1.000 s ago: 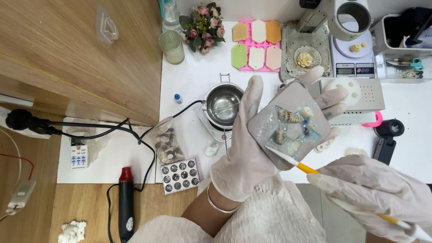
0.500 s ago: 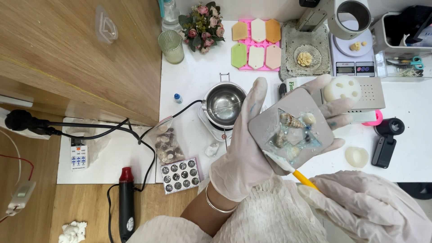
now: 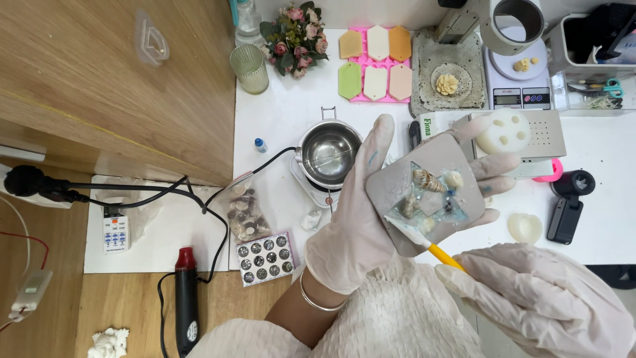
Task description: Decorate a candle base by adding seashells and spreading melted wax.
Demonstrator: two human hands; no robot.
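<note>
My left hand (image 3: 358, 219), in a white glove, holds up a grey silicone mould (image 3: 424, 192) whose triangular cavity holds small seashells and clear bluish resin. My right hand (image 3: 543, 298), also gloved, grips a yellow-handled brush (image 3: 434, 248) at the lower right. The brush's pale tip rests on the lower left edge of the triangular cavity. A spiral shell (image 3: 427, 179) lies near the cavity's top.
A small steel pot (image 3: 328, 152) sits on a warmer behind the mould. A pink tray of coloured hexagon pieces (image 3: 375, 63), a scale (image 3: 520, 83), a flower bunch (image 3: 295, 36), a bag of shells (image 3: 245, 215), a bead tray (image 3: 265, 258) and a heat gun (image 3: 187, 298) surround it.
The mould has tilted slightly and shifted left in my left hand. My right hand has drawn the brush down to the cavity's lower left edge.
</note>
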